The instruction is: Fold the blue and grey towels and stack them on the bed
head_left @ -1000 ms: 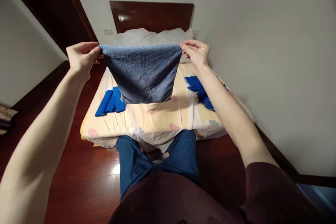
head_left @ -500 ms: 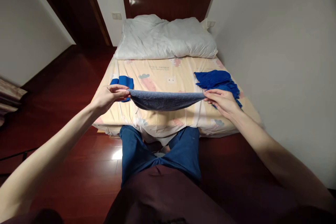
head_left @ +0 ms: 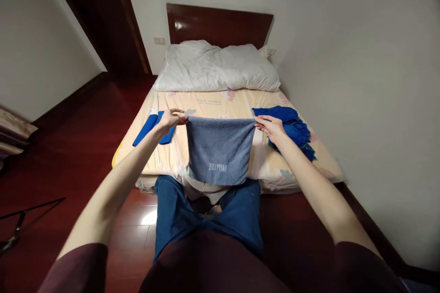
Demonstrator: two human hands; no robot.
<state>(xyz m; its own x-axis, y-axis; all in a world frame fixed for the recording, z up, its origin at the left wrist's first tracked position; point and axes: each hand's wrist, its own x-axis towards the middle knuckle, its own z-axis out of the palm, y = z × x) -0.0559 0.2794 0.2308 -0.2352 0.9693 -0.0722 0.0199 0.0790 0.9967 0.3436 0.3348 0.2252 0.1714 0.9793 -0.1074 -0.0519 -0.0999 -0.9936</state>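
Note:
I hold a grey-blue towel [head_left: 218, 150] stretched between both hands over the foot of the bed [head_left: 206, 100]. My left hand [head_left: 172, 118] pinches its top left corner and my right hand [head_left: 271, 127] pinches its top right corner. The towel hangs flat down to the bed's front edge, with small white lettering near its lower hem. Folded bright blue cloths [head_left: 151, 127] lie on the sheet just left of my left hand. A loose heap of bright blue cloths [head_left: 292, 126] lies right behind my right hand.
White pillows [head_left: 216, 66] lie against a dark wooden headboard [head_left: 220, 25]. The bed stands against the white wall on the right. Dark red wooden floor [head_left: 68, 155] runs along the left side, with a thin black stand [head_left: 20, 219] low at the left.
A second ago the towel was held high in front of my face. I brought it down level over the bed, and now it hangs flat with the lettered side showing.

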